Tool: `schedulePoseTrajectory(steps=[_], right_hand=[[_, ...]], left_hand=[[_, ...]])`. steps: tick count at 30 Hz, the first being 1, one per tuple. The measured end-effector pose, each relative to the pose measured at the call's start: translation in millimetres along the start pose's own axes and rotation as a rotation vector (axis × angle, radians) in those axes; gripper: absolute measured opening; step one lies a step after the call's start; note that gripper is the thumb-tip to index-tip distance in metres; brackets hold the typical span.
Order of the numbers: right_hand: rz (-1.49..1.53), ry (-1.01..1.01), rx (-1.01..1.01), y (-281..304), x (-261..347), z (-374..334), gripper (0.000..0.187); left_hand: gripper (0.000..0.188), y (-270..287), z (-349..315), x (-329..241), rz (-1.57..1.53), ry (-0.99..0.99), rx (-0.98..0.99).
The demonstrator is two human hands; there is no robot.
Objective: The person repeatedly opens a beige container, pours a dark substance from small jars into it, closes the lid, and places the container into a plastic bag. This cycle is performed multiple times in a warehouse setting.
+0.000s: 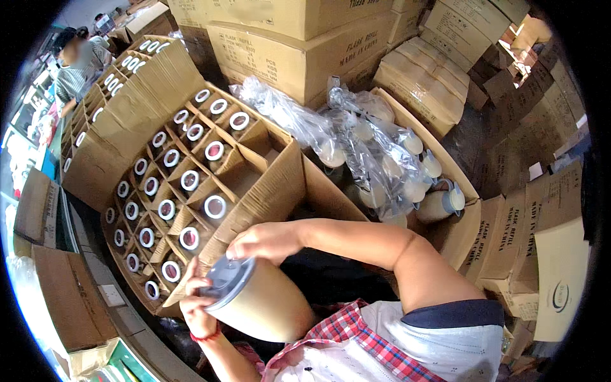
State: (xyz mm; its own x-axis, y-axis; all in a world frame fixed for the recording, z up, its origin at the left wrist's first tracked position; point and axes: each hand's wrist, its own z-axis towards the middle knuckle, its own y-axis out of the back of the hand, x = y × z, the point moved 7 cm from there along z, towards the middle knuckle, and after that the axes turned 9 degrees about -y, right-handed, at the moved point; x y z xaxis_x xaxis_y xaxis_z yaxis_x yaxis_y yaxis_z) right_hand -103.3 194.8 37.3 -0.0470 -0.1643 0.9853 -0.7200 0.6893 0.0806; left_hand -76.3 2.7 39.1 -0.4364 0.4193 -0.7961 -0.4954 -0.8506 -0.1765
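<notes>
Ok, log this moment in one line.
left hand: on lid rim | right hand: on lid | jug: tilted | beside: carton of bottles

1. A divided cardboard carton [273, 191] bore rows of white-rimmed bottles [215, 207], rims up in its compartments.
2. Beside it, an open carton [328, 191] held pale jugs [436, 207], clear plastic bags [280, 107] lying over several.
</notes>
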Motion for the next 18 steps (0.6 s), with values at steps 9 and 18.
schedulePoseTrajectory(steps=[9,18], right_hand=[[0.706,-0.215,0.286,3,-42,44,0.075],[0.682,-0.114,0.253,-2,-40,13,0.060]], left_hand=[[0.022,-60,48,-37,0.424,0.166,-0.034],[0.015,-55,47,-38,0.452,-0.005,0.119]])
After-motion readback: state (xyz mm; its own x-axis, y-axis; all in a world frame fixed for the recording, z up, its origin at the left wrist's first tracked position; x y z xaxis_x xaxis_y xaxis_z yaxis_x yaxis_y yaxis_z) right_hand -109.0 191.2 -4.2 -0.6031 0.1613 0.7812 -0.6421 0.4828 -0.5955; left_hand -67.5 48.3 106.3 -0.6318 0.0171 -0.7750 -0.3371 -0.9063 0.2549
